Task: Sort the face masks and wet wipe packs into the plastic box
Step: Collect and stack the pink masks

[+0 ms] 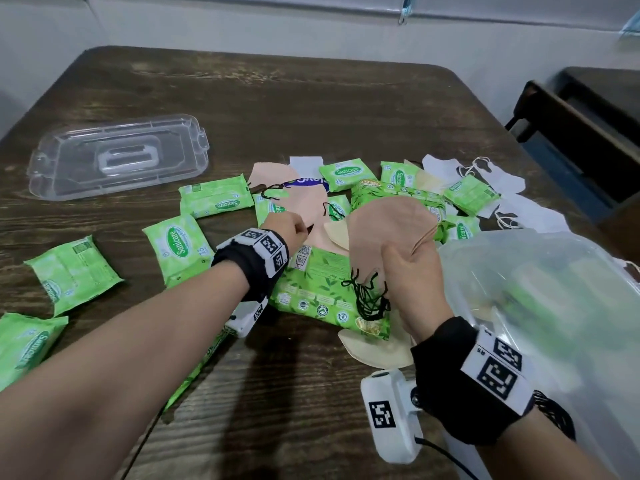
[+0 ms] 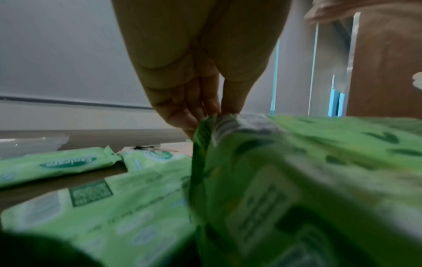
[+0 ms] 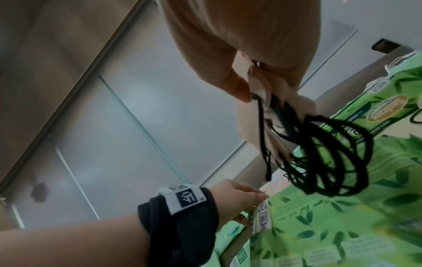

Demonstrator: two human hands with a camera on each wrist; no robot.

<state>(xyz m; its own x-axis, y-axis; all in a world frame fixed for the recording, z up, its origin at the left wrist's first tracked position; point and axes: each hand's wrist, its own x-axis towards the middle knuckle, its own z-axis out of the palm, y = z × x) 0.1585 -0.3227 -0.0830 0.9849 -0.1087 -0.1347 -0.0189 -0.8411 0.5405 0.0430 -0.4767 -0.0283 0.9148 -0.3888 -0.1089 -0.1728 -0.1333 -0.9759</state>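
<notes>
My right hand (image 1: 407, 271) grips a stack of beige face masks (image 1: 388, 226) by one end, above the table; their black ear loops (image 3: 331, 153) dangle below the fingers (image 3: 239, 86). The left hand (image 1: 292, 230) pinches the far left corner of a large leaf-print green wet wipe pack (image 1: 322, 289), which in the left wrist view (image 2: 297, 180) tilts up from the table under the fingertips (image 2: 205, 112). The translucent plastic box (image 1: 554, 341) stands just right of my right wrist, with green packs and a beige mask dimly visible inside.
The box's clear lid (image 1: 117, 157) lies at the far left. Several small green wipe packs (image 1: 180, 247) are scattered over the dark wooden table (image 1: 311, 109), mixed with pink, cream and white masks (image 1: 485, 174). A dark bench (image 1: 588, 133) stands to the right.
</notes>
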